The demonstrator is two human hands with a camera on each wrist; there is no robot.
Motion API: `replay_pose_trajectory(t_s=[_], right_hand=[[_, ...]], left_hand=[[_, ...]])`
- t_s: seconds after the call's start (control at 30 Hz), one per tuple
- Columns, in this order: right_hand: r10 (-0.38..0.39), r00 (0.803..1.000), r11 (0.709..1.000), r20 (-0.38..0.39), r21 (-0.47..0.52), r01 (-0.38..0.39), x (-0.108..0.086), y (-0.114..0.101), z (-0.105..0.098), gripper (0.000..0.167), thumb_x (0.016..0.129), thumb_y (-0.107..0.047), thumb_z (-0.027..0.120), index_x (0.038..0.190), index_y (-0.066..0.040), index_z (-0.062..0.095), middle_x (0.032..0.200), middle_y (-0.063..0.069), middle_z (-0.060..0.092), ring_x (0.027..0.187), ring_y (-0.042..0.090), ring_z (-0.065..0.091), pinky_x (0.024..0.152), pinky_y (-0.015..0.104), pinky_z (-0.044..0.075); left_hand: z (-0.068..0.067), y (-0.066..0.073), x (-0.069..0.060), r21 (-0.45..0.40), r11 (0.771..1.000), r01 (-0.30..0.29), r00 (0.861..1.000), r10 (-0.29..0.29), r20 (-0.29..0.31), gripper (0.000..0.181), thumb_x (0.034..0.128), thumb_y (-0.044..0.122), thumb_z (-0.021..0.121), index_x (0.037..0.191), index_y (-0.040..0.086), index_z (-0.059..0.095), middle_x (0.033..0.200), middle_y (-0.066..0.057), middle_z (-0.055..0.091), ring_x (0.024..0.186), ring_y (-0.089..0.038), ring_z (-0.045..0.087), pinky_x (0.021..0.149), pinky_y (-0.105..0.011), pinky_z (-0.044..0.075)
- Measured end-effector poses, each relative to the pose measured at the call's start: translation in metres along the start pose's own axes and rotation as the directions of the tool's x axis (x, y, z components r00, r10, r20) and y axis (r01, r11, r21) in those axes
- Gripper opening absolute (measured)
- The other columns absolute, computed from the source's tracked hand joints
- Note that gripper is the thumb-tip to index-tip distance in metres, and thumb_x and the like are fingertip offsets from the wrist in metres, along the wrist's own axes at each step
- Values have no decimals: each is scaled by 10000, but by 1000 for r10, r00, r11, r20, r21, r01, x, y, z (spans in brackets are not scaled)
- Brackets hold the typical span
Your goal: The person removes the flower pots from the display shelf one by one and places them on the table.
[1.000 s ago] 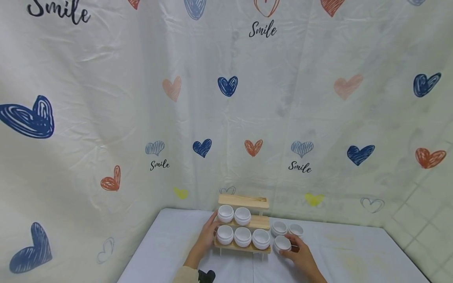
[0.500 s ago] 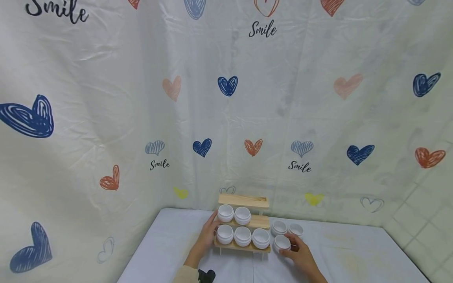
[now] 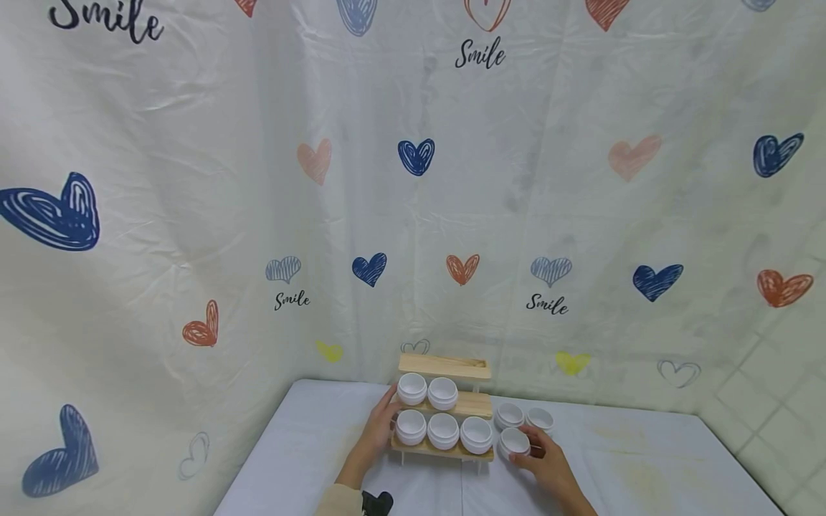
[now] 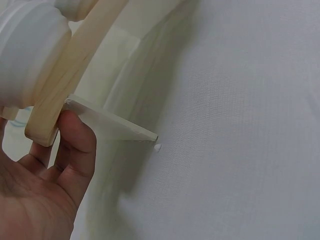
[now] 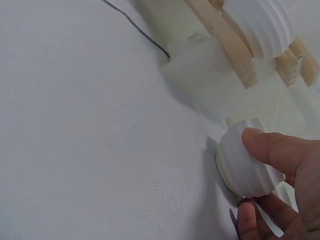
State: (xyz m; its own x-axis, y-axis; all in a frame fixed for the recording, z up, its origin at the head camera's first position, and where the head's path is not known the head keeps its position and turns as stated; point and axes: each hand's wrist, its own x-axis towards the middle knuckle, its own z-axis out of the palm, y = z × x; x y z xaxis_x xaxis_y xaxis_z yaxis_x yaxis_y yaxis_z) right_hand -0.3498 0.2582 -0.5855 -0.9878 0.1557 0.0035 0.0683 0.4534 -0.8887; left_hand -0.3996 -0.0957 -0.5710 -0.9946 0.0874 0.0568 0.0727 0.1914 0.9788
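Note:
A tiered wooden rack with pale see-through supports stands in the middle of the table in the head view. Two white cups sit on its middle tier, and three more line the front tier. My left hand grips the rack's left end; the left wrist view shows the thumb below the wooden shelf edge. Right of the rack, my right hand pinches a small ribbed white cup between thumb and fingers, low at the table. Two other white cups stand just behind it.
A white cloth covers the table. Behind it hangs a curtain printed with hearts and "Smile". The rack's top tier bears no cups. A dark heart-shaped item shows beside the left sleeve.

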Motion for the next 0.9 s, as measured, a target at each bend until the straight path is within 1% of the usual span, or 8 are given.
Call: replay_pose_trajectory(t_s=[0.17,0.4,0.5,0.67,0.77,0.9], right_hand=[[-4,1000,1000,5,-1,4,1,0,0,761,744,-219,910,1387,-15,558,1268,250,639,1035,272,659,802,372,573],[-17,1000,1000,6,-1,17,2,2,-1,756,745,-211,908,1388,-15,563,1271,253,639,1029,264,661,804,365,573],[-20,1000,1000,6,0,20,2,2,-1,751,745,-202,908,1388,-17,566,1267,248,641,1026,259,660,801,358,571],[-9,1000,1000,14,3,9,1,1,-2,764,748,-209,907,1400,-17,558,1275,247,638,1036,260,656,800,354,568],[-5,1000,1000,19,5,5,2,0,-2,769,750,-214,906,1405,-17,554,1277,244,637,1039,260,655,803,356,569],[-18,1000,1000,17,10,18,2,2,-3,755,748,-202,905,1397,-20,564,1269,238,643,1025,249,660,786,334,565]], left_hand=[[0,0,0,-6,1000,-3,1000,3,-3,610,1038,374,459,1612,215,330,1172,-101,605,969,-200,516,808,-353,415],[0,0,-1,-10,1000,3,1000,-3,0,610,1038,383,458,1613,224,329,1177,-84,606,970,-197,511,812,-353,414],[0,-1,-1,-8,1000,0,1000,0,-2,618,1030,394,473,1610,227,337,1170,-96,607,963,-199,513,810,-354,417],[0,-2,-1,-15,1000,-2,1000,2,-4,630,1024,406,489,1608,221,342,1232,-104,608,975,-198,518,820,-356,422],[0,-2,-1,-17,1000,-3,1000,2,-5,630,1025,404,489,1609,218,341,1226,-98,606,974,-199,514,819,-361,421],[0,-1,-2,-23,1000,-9,1000,9,-4,632,1026,401,489,1610,214,336,1198,-93,604,975,-200,511,820,-365,418]])
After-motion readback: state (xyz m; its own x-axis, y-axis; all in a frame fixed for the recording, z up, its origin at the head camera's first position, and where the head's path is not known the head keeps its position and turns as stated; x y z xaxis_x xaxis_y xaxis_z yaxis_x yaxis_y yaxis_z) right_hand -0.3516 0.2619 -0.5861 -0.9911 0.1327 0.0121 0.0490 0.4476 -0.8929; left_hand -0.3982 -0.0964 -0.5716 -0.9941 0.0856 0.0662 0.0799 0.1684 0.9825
